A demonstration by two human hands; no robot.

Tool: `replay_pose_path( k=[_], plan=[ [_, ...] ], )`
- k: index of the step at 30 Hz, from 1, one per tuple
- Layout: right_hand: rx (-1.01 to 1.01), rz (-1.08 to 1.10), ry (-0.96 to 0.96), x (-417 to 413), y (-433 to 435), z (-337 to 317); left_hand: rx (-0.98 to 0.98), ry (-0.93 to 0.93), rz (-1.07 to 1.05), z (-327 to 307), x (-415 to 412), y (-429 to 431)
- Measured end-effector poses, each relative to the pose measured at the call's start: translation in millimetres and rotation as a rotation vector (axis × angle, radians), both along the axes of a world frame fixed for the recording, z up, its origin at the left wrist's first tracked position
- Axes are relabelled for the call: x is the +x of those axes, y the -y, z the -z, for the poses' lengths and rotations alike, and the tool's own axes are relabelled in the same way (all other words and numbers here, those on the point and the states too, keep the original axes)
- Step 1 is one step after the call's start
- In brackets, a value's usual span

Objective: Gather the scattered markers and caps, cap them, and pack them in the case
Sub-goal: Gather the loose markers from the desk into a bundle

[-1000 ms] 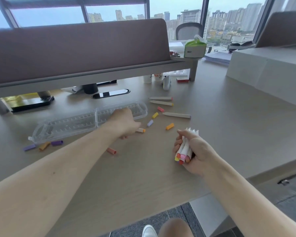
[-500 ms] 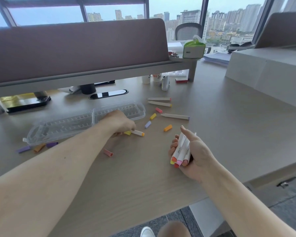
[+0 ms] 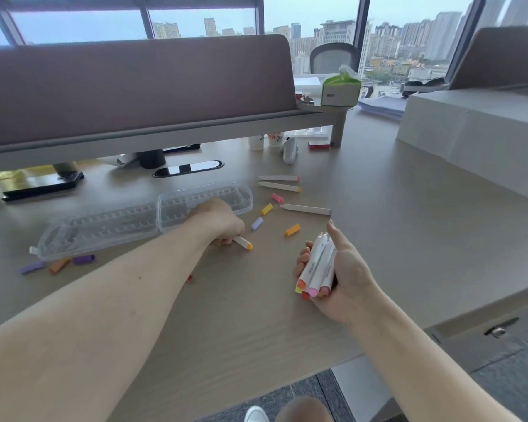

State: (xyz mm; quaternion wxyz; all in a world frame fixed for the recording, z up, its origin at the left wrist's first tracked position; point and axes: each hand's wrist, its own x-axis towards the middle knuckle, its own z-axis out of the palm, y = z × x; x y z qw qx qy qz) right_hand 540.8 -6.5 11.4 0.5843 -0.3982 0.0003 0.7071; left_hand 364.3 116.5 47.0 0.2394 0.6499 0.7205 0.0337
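My right hand (image 3: 345, 278) holds a bundle of several white markers (image 3: 317, 266), coloured ends toward me. On the desk my left hand (image 3: 218, 222) grips a white marker with an orange end (image 3: 244, 243), just in front of the open clear plastic case (image 3: 104, 228). Three white markers (image 3: 279, 178) (image 3: 279, 187) (image 3: 305, 209) lie loose beyond my hands. Loose caps lie between them: pink (image 3: 277, 197), yellow (image 3: 266, 209), lilac (image 3: 256, 223), orange (image 3: 292, 229). Purple and orange caps (image 3: 60, 263) sit at the case's left front. A red cap (image 3: 190, 278) peeks from behind my left forearm.
A padded desk divider (image 3: 134, 86) runs across the back. Cups and a small bottle (image 3: 275, 143) stand beneath its shelf, a tissue box (image 3: 340, 89) on top. A large white box (image 3: 482, 138) fills the right. The desk edge (image 3: 378, 351) is close to me.
My left hand closed over the orange-ended marker and drew it slightly toward me. My right hand tilted its bundle more upright and moved a little nearer.
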Motion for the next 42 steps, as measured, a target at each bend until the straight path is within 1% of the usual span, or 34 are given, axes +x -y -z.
replay_pose_path(
  k=[3,5,7,9,11,13,15,18,21,24,26,29,31,37,42],
  plan=[
    [-0.004,-0.011,-0.056,5,-1,-2,-0.020,0.031,0.022,-5,2,7],
    [-0.004,-0.032,-0.091,9,0,-4,0.005,0.081,0.079,-14,5,13],
    [0.012,-0.058,-0.109,12,1,-5,0.030,0.207,0.150,-28,14,20],
    [0.043,-0.082,-0.103,14,1,-3,0.012,0.313,0.255,-42,32,33],
    [0.079,-0.122,-0.080,16,2,-1,-0.024,0.316,0.372,-49,52,46],
    [0.103,-0.140,-0.047,17,4,-4,-0.052,0.287,0.431,-51,66,51],
    [0.087,-0.106,0.007,19,4,-6,-0.067,0.294,0.404,-50,68,45],
    [0.045,-0.038,0.084,26,0,-5,-0.045,0.345,0.284,-45,56,24],
    [0.076,-0.025,0.066,37,-5,-2,0.024,0.339,0.182,-32,46,4],
    [0.110,0.005,0.051,48,-5,-2,0.084,0.332,0.139,-13,51,-13],
    [0.108,0.012,0.055,54,-3,-4,0.148,0.281,0.139,-1,63,-26],
    [0.082,-0.062,0.174,63,-2,-8,0.252,0.116,0.170,5,91,-35],
    [0.095,-0.065,0.218,68,-4,-8,0.273,0.072,0.180,8,110,-39],
    [0.134,-0.049,0.235,80,-14,-2,0.172,-0.011,0.168,16,139,-49],
    [0.165,-0.049,0.251,85,-15,-2,0.129,0.059,0.130,19,142,-55]
  ],
)
